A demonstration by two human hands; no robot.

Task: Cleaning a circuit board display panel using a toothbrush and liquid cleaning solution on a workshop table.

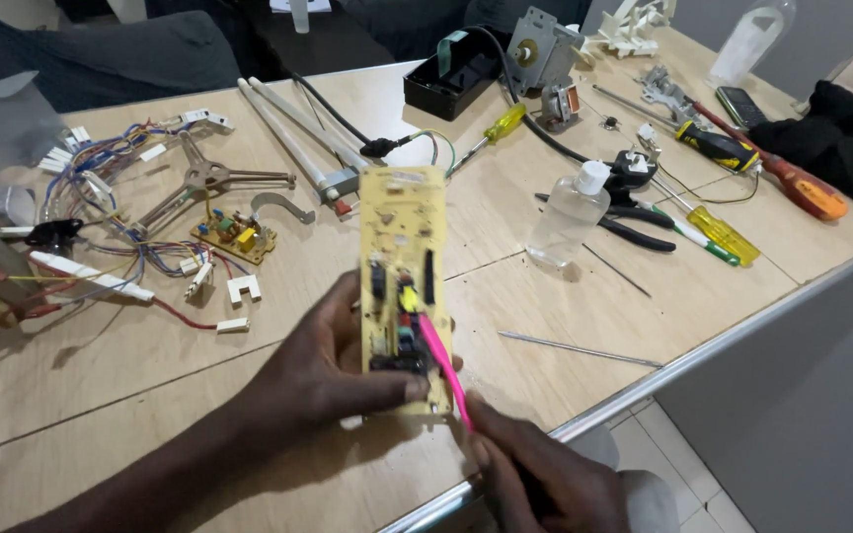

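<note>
My left hand [323, 370] holds a long yellow circuit board [402, 257] upright above the wooden table, thumb across its lower end. Black and yellow parts sit on the board's lower half. My right hand [545, 479] grips a thin pink tool [443, 367] whose tip touches the board near a yellow part.
A clear plastic bottle [570, 217] stands right of the board. Pliers [634, 222], yellow screwdrivers [718, 232] and an orange one [802, 188] lie at right. Wire bundles [111, 212], a small circuit board [234, 235] and a metal bracket [204, 178] lie left. The table edge [703, 345] runs diagonally at right.
</note>
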